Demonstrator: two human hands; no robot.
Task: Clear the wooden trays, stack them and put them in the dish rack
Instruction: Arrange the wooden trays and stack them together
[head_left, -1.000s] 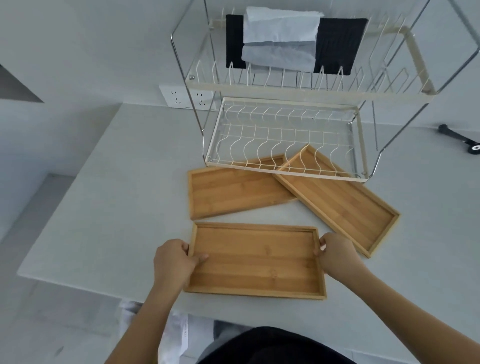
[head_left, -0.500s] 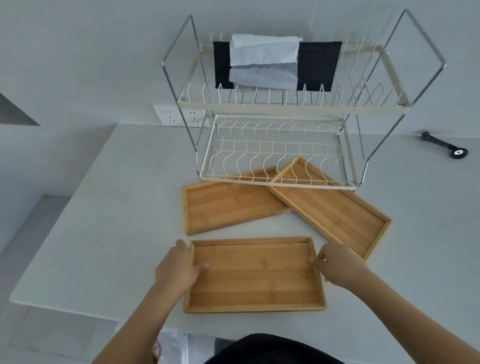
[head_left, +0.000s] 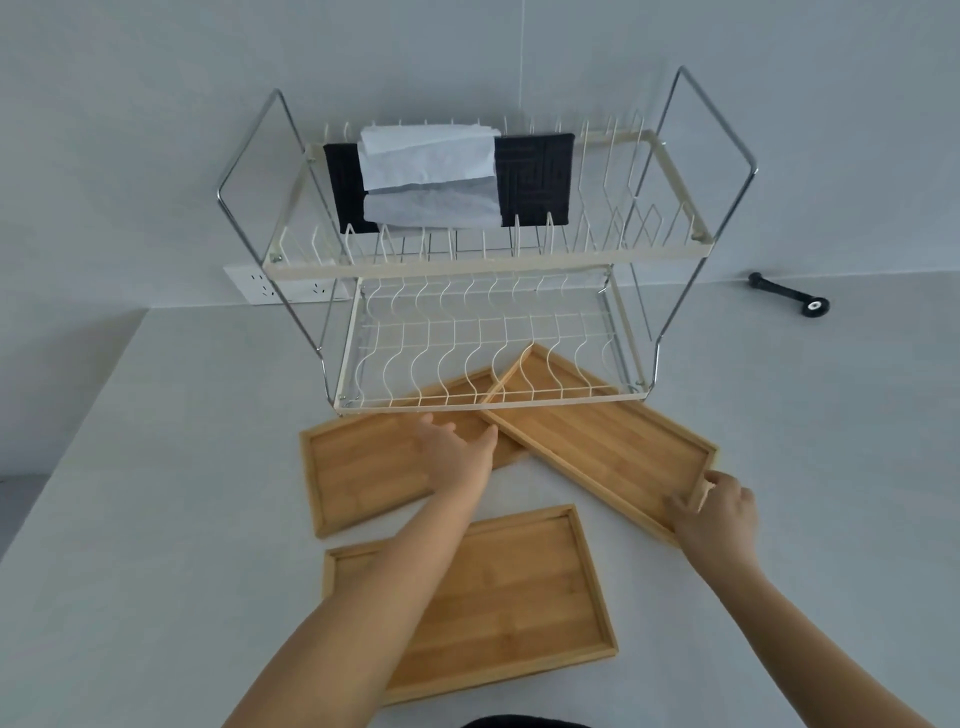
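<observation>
Both hands have left the near tray, which they framed half a second ago, and gone forward to the two trays by the rack. Near tray lies alone at the counter edge, released, empty.

Counter: pale, bare apart from the gear. Dish rack: two tiers, standing at the back against the wall. Upper tier carries a black mat with folded white cloth draped over it; lower tier holds nothing. Black tool lies far right, well apart.

Right tray: angled, its far end tucked under the rack's lower tier. Left tray: beside it, far corner also under the rack, the two touching or overlapping where they meet; cannot tell which lies on top.

Right hand: fingers curled round the near corner of the right tray, closed on its rim. Left hand: spread flat, palm down, over the right end of the left tray near where the trays meet; gripping nothing, though contact cannot be confirmed.

Reading: all three trays look already cleared, so stacking is in hand. Right tray likely gets drawn out from under the rack first. Watch the rim catching on the lower wires.
</observation>
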